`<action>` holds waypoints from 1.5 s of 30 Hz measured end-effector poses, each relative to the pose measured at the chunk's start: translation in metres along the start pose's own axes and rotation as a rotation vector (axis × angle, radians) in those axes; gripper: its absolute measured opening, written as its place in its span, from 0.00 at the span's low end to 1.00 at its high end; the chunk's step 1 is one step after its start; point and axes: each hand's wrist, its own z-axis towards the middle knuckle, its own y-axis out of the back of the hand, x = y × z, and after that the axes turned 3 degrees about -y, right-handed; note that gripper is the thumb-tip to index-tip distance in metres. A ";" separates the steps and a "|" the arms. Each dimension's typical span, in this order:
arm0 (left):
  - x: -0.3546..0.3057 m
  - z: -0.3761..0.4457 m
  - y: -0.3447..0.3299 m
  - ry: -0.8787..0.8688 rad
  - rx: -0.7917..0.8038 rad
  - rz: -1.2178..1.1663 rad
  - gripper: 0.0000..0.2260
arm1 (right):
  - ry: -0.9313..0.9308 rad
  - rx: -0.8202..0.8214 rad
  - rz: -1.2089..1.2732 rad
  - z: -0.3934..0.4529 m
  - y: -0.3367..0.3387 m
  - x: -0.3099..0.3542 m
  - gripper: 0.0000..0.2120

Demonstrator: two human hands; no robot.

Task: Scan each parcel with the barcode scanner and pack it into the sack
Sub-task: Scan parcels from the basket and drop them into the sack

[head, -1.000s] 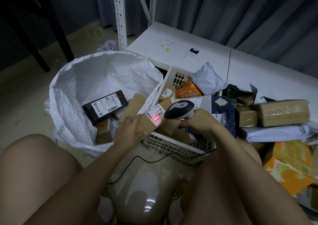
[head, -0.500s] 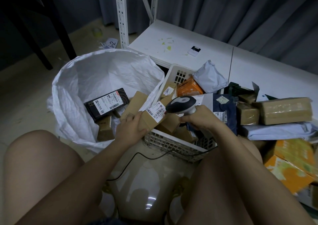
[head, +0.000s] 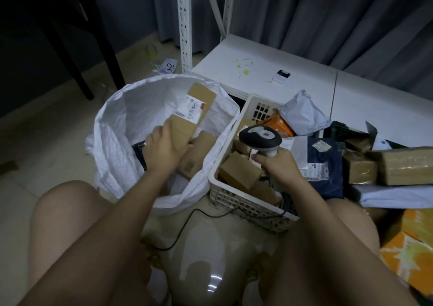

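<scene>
long carton going into the sack

the left hand (head: 164, 146) is gripping a long brown cardboard parcel (head: 191, 116) by its near end, fingers curled round it, and is holding it over the open mouth of the white woven sack (head: 112, 146), label side up. the parcel is pointing toward one o'clock from the hand and is not lying in the sack yet.

under it, at five o'clock, other brown cartons (head: 196, 153) and a black flat package (head: 139, 150) are already sitting inside the sack, so part of the packing looks done.

at three o'clock from the sack, the right hand (head: 276, 162) is wrapping its fingers round the handle of the grey and white barcode scanner (head: 260, 138), holding it above the white plastic basket (head: 225, 188).

that basket is holding more cardboard boxes (head: 239, 174) and an orange box (head: 280, 125). further toward three o'clock, a dark blue mailer bag (head: 325, 162), a grey poly bag (head: 302, 116) and taped brown boxes (head: 407, 167) are lying in a pile, so much seems left to scan and pack.
</scene>
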 end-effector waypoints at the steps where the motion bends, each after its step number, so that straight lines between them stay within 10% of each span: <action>1: 0.006 0.012 0.004 0.036 0.019 0.085 0.43 | -0.009 0.006 0.027 0.002 -0.002 0.002 0.11; 23: -0.107 -0.006 -0.123 -0.413 0.550 -0.039 0.29 | -0.155 -0.158 0.311 0.050 0.060 -0.031 0.06; 32: -0.126 0.013 -0.187 -0.814 0.797 0.602 0.48 | -0.176 -0.072 0.266 0.066 0.065 -0.029 0.05; 37: -0.119 0.017 -0.210 -0.957 0.737 0.795 0.43 | -0.210 -0.057 0.270 0.073 0.072 -0.031 0.05; 40: -0.117 0.020 -0.213 -0.989 0.697 0.705 0.40 | -0.219 -0.068 0.303 0.076 0.075 -0.034 0.05; 45: -0.115 0.028 -0.180 -0.521 0.661 -0.100 0.44 | -0.179 -0.109 0.374 0.081 0.073 -0.032 0.06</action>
